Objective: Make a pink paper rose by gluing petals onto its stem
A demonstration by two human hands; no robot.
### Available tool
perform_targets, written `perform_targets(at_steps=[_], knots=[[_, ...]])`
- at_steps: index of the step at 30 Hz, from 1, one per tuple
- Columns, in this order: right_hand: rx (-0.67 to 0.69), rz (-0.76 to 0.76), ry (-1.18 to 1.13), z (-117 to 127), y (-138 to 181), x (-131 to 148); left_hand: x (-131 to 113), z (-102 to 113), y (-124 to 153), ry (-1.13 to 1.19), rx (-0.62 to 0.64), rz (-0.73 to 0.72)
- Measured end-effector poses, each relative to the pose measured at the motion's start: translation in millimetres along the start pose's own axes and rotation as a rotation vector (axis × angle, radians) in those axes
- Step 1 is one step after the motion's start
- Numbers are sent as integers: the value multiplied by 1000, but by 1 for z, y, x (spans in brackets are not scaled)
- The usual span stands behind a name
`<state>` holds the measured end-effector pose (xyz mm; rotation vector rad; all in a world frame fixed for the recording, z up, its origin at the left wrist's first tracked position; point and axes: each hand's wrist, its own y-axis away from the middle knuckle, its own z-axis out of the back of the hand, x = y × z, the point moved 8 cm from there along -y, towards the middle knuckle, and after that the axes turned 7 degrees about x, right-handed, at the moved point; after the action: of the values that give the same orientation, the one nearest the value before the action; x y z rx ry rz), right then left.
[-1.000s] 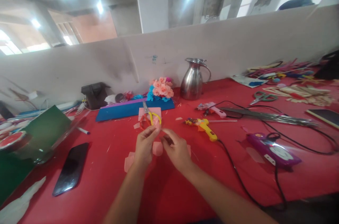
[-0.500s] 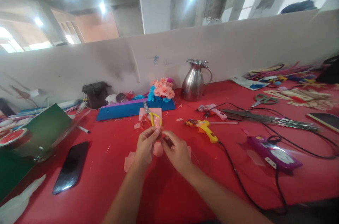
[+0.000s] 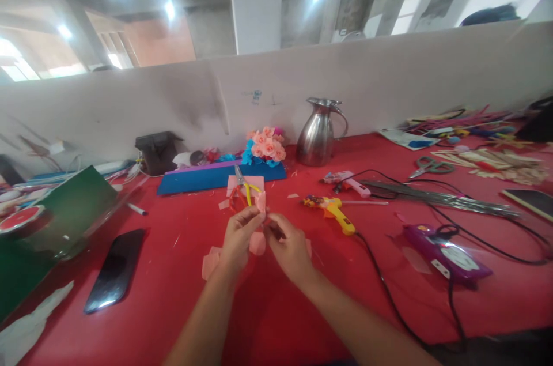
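My left hand [image 3: 238,237] and my right hand [image 3: 287,245] meet over the red table [image 3: 173,297], fingertips pinched together on a small pink paper piece [image 3: 260,202]. More pink paper pieces [image 3: 211,263] lie under and beside the hands. Just beyond them lie yellow-handled scissors [image 3: 244,186] on a pink sheet.
A yellow glue gun [image 3: 332,209] with a black cord lies to the right, a pink glue gun [image 3: 348,180] behind it. A steel jug [image 3: 318,132], pink paper flowers [image 3: 265,144] on a blue box [image 3: 216,177], a black phone [image 3: 114,270], a purple device [image 3: 447,251] and green scissors [image 3: 430,165] stand around.
Both hands stay pinched on the pink paper, shifting it slightly between the fingertips. The view has drifted a little.
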<state>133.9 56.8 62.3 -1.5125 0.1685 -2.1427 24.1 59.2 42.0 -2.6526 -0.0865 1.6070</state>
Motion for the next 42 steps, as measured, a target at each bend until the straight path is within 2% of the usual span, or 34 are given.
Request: perform_targets(at_steps=[6,14,19,22,25,30,35,42], knots=[[25,-30,-25,-3,1,-7,-4,-3,1,-38,14,-12],[26,-23,-89,-3,0,-8,-11,-6,1,-196,23,-101],[7,6,-107,-1,-1,-8,-17,-5,2,-296,4,-172],[-49,8,-81,6,-1,-9,-18,-2,2,-326,-19,-192],[-94,7,-151,14,-1,-10,-16,-1,1,-372,-24,-175],[-70,-22,-274,15,-3,-12,-11,2,-1,-499,-57,-131],[-47,-56,-179,11,-5,-14,2,6,-3,-348,-53,-48],[-136,-35,-80,19,-5,-15,10,-4,-1,-304,18,-22]])
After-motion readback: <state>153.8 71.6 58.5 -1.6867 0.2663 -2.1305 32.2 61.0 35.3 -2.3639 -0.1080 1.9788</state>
